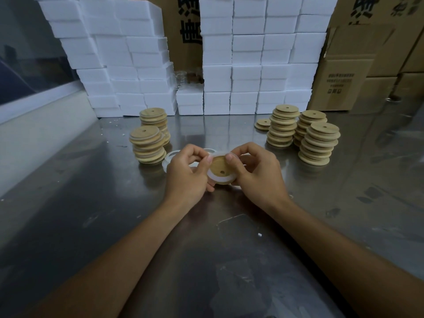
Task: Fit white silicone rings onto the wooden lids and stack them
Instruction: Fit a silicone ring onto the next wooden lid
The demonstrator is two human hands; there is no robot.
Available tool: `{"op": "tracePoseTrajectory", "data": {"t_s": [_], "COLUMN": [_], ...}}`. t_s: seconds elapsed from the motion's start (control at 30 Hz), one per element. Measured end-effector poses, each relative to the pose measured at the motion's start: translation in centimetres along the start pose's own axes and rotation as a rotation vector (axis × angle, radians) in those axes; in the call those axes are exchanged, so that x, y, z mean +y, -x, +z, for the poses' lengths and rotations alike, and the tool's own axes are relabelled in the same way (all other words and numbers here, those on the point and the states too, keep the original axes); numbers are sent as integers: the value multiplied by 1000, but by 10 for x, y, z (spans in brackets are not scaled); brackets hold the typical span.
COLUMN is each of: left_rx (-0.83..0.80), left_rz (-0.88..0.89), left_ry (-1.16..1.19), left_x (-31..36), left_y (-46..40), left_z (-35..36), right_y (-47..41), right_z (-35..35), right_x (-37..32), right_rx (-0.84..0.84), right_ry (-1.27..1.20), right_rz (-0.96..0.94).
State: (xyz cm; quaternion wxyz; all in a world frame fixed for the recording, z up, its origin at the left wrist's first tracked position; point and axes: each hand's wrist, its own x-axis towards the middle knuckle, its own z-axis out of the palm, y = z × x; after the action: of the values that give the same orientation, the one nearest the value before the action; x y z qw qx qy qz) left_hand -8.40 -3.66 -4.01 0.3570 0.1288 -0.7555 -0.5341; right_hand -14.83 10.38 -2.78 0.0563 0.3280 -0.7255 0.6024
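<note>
At frame centre, left hand [190, 173] and right hand [254, 171] pinch the silicone ring [215, 179] around a wooden lid [221, 166]; best seated by working thumbs evenly around the rim.

2 hands [188, 171], 6 lid stacks [320, 144]

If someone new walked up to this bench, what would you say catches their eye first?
Probably the two hands at the centre: the left hand and right hand stretch a white ring around a wooden lid. Next, the lid stacks on the metal table, and the wall of white boxes behind.
</note>
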Motion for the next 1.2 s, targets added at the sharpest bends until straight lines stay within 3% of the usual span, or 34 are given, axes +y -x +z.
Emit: {"op": "tracePoseTrajectory", "data": {"t_s": [0.6,0.87,1.1,1.2], "left_rx": [-125,-98,-89,-79], "left_rz": [-222,-284,-246,-62], "left_ry": [63,117,92,-174], "left_x": [5,6,3,1], "left_y": [-8,-7,-7,-8], "left_z": [-12,-16,-17,-17], "right_y": [-6,-6,-5,-5], "right_z": [-7,-10,-12,-13], "right_x": [-7,-2,-1,0], "right_rx": [-101,-127,-145,-129], "right_ry": [-232,-365,-327,-247], "right_rz": [304,395,340,295]}}
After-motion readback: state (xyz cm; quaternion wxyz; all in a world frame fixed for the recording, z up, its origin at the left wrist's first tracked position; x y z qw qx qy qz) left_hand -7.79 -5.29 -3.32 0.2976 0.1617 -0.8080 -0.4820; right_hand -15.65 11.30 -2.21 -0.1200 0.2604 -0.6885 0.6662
